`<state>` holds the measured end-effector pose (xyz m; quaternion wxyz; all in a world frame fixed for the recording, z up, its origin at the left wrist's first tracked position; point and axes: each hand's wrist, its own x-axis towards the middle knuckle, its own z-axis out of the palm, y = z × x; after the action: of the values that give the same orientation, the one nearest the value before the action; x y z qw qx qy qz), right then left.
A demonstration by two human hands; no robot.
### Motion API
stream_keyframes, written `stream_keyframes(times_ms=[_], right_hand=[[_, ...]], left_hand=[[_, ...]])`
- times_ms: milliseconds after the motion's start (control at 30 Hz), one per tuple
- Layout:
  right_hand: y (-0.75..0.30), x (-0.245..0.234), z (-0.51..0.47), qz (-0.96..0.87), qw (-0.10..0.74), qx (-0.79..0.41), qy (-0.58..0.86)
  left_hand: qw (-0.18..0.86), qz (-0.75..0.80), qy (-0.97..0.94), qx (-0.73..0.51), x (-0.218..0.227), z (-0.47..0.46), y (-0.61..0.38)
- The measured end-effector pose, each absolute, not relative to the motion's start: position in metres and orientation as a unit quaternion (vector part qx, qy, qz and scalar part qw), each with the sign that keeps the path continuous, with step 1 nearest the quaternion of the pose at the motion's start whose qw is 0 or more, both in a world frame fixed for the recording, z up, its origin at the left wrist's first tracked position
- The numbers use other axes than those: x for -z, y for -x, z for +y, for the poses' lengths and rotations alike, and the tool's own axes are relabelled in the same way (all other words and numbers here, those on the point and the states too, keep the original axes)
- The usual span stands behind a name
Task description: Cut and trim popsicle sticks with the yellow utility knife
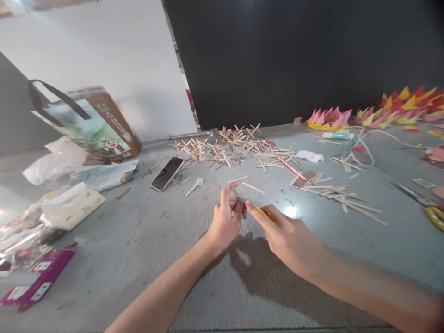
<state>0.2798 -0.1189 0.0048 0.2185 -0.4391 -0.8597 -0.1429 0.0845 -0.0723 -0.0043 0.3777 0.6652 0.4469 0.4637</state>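
In the middle of the head view, my left hand (pixel 225 225) pinches a small wooden stick (pixel 235 190) between thumb and fingers. My right hand (pixel 290 237) is wrapped round a yellow craft knife (pixel 266 214), whose dark metal tip meets the stick at my left fingertips. The exact contact is too small to make out. Just beyond my hands lie two loose wooden sticks (pixel 253 187). Farther back is a heap of crossed wooden sticks (pixel 227 150), and more sticks (pixel 342 192) are spread to the right.
A phone (pixel 168 174), a paper carry bag (pixel 93 122) and plastic wrappers (pixel 79 206) are on the left. A red pencil (pixel 291 168), a glue stick (pixel 337 136), a white cable (pixel 373 157), yellow-handled scissors (pixel 434 216) and folded-paper pieces (pixel 329 121) lie right. Another person's fingers (pixel 439 191) show at the right edge.
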Motion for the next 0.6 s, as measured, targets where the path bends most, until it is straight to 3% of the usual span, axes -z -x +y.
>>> stream_keyframes(times_ms=[600], right_hand=[[-0.2844, -0.0005, -0.1128, -0.864, 0.247, 0.118, 0.421]], left_hand=[[0.344, 0.474, -0.673, -0.453, 0.003, -0.0693, -0.0849]])
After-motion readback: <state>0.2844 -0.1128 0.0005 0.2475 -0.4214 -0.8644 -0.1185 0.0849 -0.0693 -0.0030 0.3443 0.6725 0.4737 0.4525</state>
